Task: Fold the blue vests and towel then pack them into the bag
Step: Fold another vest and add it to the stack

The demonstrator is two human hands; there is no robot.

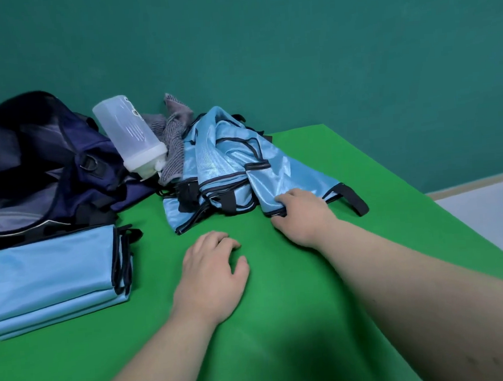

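A heap of unfolded light-blue vests (227, 165) with black trim lies at the back middle of the green table (283, 322). My right hand (302, 216) grips the near edge of the top vest in that heap. My left hand (214, 273) rests flat on the table, fingers loosely apart, holding nothing. A stack of folded blue vests (54, 278) sits at the left. Behind the stack lies the dark navy bag (40, 169), open. A grey striped towel (172, 136) is crumpled between the bag and the heap.
A translucent plastic bottle (130, 133) leans on the bag's right side, in front of the towel. The table's right edge runs diagonally from the back to the lower right, with pale floor (490, 218) beyond. A teal wall stands behind.
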